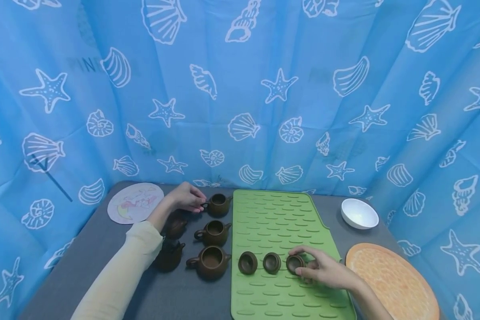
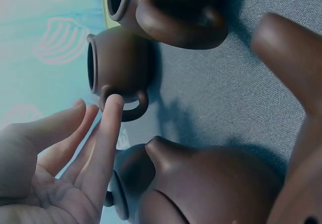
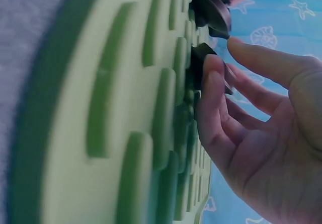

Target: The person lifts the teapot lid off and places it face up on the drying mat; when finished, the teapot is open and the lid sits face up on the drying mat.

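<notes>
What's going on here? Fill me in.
A person's right hand grips the rightmost small brown cup, beside two other cups on a green mat. The left hand is at the handle of the farthest open brown pot. Two more open pots stand nearer, left of the mat.

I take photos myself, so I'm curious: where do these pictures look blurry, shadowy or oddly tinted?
Right wrist: the near edge of the green mat is blurred, the brown cups dark. Left wrist: a bluish cast, soft shadows on the gray tablecloth beside the pitchers. Head: fairly even light, though the brown teapots lose detail.
</notes>
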The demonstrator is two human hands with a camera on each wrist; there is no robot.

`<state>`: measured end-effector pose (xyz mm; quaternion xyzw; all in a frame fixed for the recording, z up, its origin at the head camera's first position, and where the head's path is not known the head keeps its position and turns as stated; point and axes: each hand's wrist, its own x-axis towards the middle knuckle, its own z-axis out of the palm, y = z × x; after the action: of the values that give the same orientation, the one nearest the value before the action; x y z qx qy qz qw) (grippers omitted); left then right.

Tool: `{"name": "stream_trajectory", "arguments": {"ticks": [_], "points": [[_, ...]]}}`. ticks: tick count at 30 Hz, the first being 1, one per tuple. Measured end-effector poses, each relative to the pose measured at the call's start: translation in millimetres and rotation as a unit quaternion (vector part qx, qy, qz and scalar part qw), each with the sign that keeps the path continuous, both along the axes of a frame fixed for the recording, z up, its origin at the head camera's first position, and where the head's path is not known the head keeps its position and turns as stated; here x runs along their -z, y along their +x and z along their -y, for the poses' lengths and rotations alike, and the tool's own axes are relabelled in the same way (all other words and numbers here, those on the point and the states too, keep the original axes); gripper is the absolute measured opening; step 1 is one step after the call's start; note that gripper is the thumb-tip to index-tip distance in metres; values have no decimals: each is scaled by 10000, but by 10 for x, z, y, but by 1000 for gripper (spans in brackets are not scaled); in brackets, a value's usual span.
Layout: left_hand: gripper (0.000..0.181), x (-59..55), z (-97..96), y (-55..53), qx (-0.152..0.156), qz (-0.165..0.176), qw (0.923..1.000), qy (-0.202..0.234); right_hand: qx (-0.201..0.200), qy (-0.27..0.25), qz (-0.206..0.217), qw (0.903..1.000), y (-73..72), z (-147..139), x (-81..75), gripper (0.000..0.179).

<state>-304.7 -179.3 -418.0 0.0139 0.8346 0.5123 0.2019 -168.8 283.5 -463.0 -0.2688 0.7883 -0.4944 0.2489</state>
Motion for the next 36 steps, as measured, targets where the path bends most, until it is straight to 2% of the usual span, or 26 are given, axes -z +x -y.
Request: {"name": "stream_trajectory", "arguments": {"ticks": [7, 11, 18, 24, 29, 36], "points": [[28, -46, 64, 61, 37, -66, 10000, 7, 310, 347, -273, 9985, -48, -10, -116, 50], [30, -64, 120, 86, 56, -111, 9999, 77, 424, 309, -402, 9978, -103, 59, -221, 47], [28, -141, 263, 167, -36, -493, 9987, -103, 391, 59, -696, 9968, -265, 337, -378, 38], [28, -197, 531, 237, -245, -945, 9941, -474, 328, -56, -847, 9959, -477, 663, -428, 34], [28, -157, 752, 272, -387, -1044, 9913, -703, 434, -198, -687, 9965, -640, 943, -451, 32], [30, -7, 913, 265, -646, -947, 9903, -780, 454, -325, -526, 9971, -843, 1367, -521, 30]]}}
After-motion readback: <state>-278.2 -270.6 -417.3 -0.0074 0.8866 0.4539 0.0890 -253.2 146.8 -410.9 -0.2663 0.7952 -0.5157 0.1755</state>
